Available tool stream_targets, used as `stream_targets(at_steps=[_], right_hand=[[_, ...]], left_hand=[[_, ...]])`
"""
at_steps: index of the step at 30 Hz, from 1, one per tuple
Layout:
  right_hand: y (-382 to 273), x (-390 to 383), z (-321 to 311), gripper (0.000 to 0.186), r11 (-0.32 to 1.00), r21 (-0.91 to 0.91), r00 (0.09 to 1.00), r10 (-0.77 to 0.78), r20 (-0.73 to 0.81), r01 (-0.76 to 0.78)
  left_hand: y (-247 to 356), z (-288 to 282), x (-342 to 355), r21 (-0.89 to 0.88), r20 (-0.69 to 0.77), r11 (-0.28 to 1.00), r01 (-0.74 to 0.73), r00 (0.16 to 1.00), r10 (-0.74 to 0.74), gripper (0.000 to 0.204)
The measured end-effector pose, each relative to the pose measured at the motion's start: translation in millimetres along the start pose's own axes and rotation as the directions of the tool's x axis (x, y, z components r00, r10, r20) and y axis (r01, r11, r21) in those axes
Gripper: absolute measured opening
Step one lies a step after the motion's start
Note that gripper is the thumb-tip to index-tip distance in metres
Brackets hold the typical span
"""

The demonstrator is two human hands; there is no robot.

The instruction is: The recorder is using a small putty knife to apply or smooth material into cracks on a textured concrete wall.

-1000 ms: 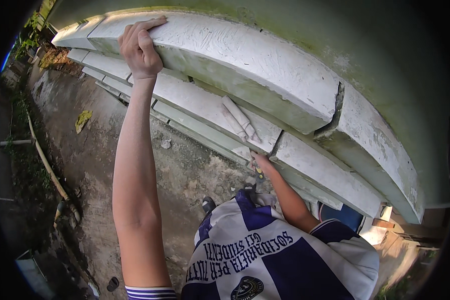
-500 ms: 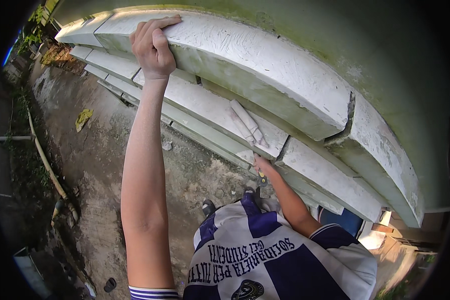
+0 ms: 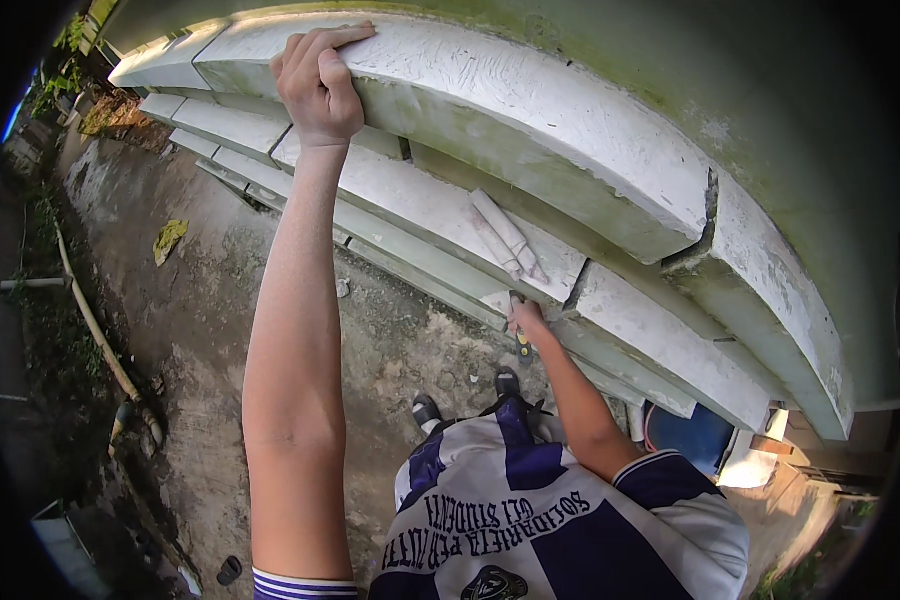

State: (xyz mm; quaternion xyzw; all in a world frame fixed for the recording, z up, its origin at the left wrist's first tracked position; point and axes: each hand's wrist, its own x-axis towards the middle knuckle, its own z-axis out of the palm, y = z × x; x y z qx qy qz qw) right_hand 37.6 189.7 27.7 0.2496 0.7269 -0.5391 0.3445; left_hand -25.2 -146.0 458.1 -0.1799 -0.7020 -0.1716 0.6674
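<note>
Far up in the head view, my left hand grips the edge of the topmost white ledge. One finger lies stretched along its top and the thumb presses near the front edge. Lower down, my right hand is closed round a hand tool with a black and yellow handle, held against the lower ledges. The tool's working end is mostly hidden. Just beyond that hand, two pale, dusty, roll-shaped pieces lie side by side on the middle ledge.
Stepped ledges run along a green wall, with dark cracks between sections. Stained concrete ground lies below, where I stand. A pipe runs along the left; a blue container is under the ledges at right.
The view has shifted slightly, and a little more of my feet and the blue container shows. My left hand stays on the top ledge; the right keeps its hold on the tool.
</note>
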Motion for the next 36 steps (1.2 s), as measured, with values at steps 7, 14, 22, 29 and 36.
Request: stream_targets(at_steps=[7,14,22,29,36], right_hand=[[-12.6,3.0,-9.6,0.027,0.962,0.270,0.987,-0.013,0.159,-0.031],[-9.7,-18.5,1.1,0.030,0.990,0.125,0.997,0.065,0.048,-0.070],[-15.1,-29.2,0.0,0.032,0.998,0.060,0.999,0.030,-0.025,-0.029],[-10.9,-13.2,-17.8,0.029,0.997,0.072,0.990,0.030,0.139,-0.040],[8.0,-44.1,-25.3,0.037,0.989,0.144,0.948,-0.032,0.316,-0.015]], left_hand=[[0.8,7.8,4.0,-0.043,-0.037,0.998,-0.042,0.998,0.041,0.035],[-5.9,1.2,-1.4,-0.004,-0.034,1.000,-0.023,0.999,0.023,0.035],[10.6,-2.4,3.2,0.005,0.026,1.000,0.004,1.000,-0.004,0.041],[3.4,-2.1,0.8,0.016,0.032,1.000,-0.004,0.999,0.003,0.040],[-0.6,5.4,-1.5,-0.017,-0.018,1.000,0.000,1.000,-0.001,0.037]])
